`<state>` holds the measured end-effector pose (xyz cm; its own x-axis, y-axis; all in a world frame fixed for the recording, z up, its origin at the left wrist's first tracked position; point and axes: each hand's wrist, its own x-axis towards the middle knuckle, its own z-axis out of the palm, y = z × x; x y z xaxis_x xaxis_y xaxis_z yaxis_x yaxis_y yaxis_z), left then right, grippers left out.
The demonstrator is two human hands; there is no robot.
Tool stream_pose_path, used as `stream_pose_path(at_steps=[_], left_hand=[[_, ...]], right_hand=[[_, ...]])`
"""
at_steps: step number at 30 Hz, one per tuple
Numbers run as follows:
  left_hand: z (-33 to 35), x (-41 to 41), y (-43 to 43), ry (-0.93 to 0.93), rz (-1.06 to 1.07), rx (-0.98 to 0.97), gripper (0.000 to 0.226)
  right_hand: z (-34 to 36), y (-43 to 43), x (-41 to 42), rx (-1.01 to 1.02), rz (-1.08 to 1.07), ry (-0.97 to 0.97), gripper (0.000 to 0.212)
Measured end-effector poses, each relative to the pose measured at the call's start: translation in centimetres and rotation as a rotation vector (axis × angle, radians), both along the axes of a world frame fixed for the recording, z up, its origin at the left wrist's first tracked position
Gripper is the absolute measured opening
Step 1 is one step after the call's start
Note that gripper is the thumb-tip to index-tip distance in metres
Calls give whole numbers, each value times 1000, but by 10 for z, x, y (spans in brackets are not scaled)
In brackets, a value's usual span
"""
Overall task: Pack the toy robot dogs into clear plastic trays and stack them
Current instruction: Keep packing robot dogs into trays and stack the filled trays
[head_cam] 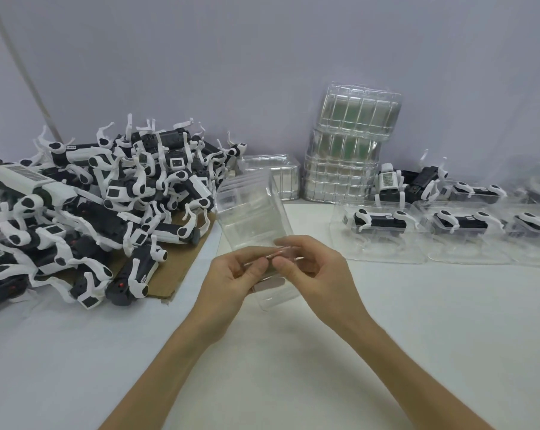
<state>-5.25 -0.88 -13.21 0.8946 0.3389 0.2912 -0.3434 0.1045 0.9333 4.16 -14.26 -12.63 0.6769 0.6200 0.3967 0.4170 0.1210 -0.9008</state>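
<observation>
Both hands are on one empty clear tray (pixel 253 212), centre of the bench (pixel 386 321). Left hand (pixel 231 274) and right hand (pixel 312 268) each pinch its near short edge, fingertips almost meeting. Probably peeling nested trays apart, can't confirm. Tray's long axis runs near-to-far, far end tipped up. Loose dog pile (pixel 107 197) lies left of the tray, so the left hand is nearer for a pick. Packed trays (pixel 383 225) sit to the right.
</observation>
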Motion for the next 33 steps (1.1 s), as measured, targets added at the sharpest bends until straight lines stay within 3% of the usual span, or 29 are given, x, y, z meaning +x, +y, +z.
stream_pose_path(at_steps=[6, 16, 19, 22, 24, 28, 31, 33], left_hand=[[-4, 0, 0, -4, 139, -54, 9], [3, -1, 4, 79, 261, -47, 21], [2, -2, 6, 96, 162, -22, 16], [-2, -1, -1, 25, -48, -37, 30], [-3, 1, -6, -2, -76, -43, 29], [1, 0, -4, 35, 105, -91, 15], [4, 0, -1, 75, 298, -54, 18], [6, 1, -1, 79, 319, -28, 20]], right_hand=[[-1, 2, -4, 0, 41, 4, 32], [0, 3, -6, -14, 60, 21, 32], [0, 1, -6, -8, 34, -34, 35], [-3, 0, -3, 13, -18, -99, 44], [-2, -1, 0, 14, -22, -102, 48], [0, 0, 1, -5, 9, -84, 48], [1, -1, 4, -15, 5, -100, 50], [5, -2, 8, 19, -25, -141, 49]])
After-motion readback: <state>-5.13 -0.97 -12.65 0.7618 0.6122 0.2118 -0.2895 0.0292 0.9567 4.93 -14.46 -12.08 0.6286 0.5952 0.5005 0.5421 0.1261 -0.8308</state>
